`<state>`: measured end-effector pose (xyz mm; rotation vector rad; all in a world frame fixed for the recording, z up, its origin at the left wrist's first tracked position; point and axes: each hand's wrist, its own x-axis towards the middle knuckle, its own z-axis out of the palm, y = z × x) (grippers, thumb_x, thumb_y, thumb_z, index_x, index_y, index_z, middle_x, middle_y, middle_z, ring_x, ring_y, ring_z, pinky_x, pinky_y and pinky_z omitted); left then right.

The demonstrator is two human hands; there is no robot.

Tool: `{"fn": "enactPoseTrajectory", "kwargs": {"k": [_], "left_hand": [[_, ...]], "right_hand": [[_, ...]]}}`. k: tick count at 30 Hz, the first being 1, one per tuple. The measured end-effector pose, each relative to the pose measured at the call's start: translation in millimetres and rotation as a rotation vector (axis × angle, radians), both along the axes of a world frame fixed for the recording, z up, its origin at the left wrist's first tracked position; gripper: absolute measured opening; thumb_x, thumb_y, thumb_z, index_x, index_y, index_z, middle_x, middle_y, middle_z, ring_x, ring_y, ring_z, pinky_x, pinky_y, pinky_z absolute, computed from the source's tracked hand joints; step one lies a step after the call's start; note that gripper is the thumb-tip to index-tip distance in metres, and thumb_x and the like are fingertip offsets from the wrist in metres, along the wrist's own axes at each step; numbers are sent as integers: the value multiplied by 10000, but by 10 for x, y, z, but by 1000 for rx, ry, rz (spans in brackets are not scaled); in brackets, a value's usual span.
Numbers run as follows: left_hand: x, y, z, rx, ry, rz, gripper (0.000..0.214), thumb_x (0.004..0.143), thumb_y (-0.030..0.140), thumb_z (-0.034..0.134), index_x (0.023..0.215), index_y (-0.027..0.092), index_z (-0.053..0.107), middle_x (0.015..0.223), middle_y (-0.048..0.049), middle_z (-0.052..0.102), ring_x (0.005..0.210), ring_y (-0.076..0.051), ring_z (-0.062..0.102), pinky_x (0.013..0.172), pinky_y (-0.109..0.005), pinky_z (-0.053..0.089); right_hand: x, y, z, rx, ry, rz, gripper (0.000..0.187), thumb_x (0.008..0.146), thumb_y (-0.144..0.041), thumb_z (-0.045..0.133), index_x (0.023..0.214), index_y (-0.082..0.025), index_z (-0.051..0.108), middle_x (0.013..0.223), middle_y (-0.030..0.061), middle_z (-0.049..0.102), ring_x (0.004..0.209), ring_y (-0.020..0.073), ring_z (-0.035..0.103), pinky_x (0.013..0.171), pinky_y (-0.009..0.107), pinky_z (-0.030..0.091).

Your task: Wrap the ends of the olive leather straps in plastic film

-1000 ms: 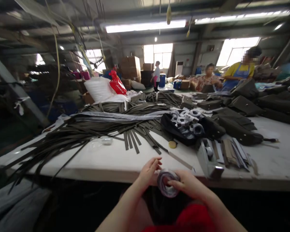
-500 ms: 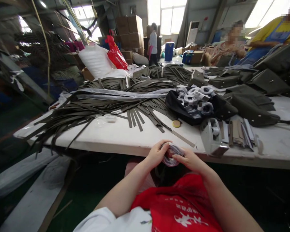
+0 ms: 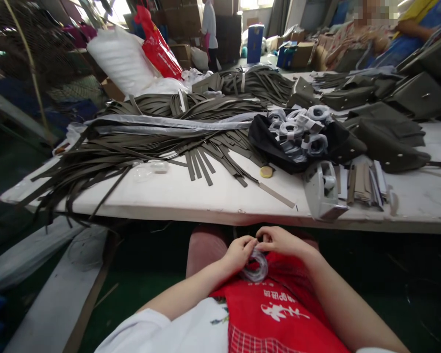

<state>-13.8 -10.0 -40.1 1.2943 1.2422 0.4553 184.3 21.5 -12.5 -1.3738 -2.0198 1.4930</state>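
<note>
In front of the red apron [image 3: 286,294] hangs a small translucent whitish coil [image 3: 256,277], ring-shaped. My left hand [image 3: 239,252] is closed on the coil's upper edge, thumb and fingers pinched together. Close beside it, at the coil's top, my right hand [image 3: 279,241] is closed in a pinch with its fingers curled. What lies between the right fingertips is too small to make out. Similar coils [image 3: 294,128] with pale bands lie piled in a black cloth bag [image 3: 259,142] on the table.
On the white table [image 3: 161,196] are dark strips [image 3: 132,142], a tape dispenser [image 3: 321,191], cardboard pieces [image 3: 363,184], a yellow round object [image 3: 266,171] and dark bags [image 3: 389,142]. Co-workers [image 3: 353,44] sit and stand across the table at right. Another person [image 3: 209,29] stands behind.
Both hands and the coil have come down from the table edge towards my lap. My right hand has shifted from the coil's side to its top. The view has tilted downward.
</note>
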Motion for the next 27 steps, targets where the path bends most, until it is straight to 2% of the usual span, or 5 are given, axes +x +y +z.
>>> {"fn": "enactPoseTrajectory", "kwargs": {"k": [3, 6, 9, 16, 27], "left_hand": [[-51, -65, -123, -38, 45, -28, 547, 852, 645, 449, 737, 138, 617, 603, 7, 501, 567, -122, 428, 560, -256, 347], [-93, -65, -124, -31, 68, -43, 550, 832, 672, 446, 678, 156, 562, 576, 26, 436, 562, -121, 389, 556, -263, 313], [-123, -49, -72, -13, 60, -72, 505, 830, 645, 462, 672, 171, 541, 597, 29, 434, 594, -129, 402, 580, -266, 318], [-155, -52, -66, 9, 89, -84, 438, 855, 583, 442, 676, 188, 503, 638, 28, 438, 654, -142, 421, 612, -266, 325], [-125, -49, -84, -27, 67, -87, 484, 830, 654, 448, 683, 195, 482, 645, 24, 439, 647, -141, 409, 593, -260, 325]], "right_hand": [[189, 259, 57, 298, -162, -314, 332, 926, -442, 531, 1056, -171, 671, 948, 65, 718, 816, 184, 644, 752, 282, 484], [377, 541, 27, 609, -548, -511, 286, 938, -325, 537, 1132, -151, 656, 1080, 111, 684, 955, 219, 621, 871, 316, 457], [458, 702, -76, 706, -785, -480, 264, 918, -276, 581, 1119, -135, 679, 1034, 135, 671, 984, 257, 596, 871, 339, 441], [440, 715, -193, 757, -879, -383, 252, 973, -264, 489, 1025, -159, 712, 965, 119, 667, 907, 247, 593, 753, 331, 429], [511, 784, -133, 741, -944, -310, 308, 1005, -272, 425, 946, -165, 708, 948, 111, 681, 905, 217, 618, 781, 314, 432]]}}
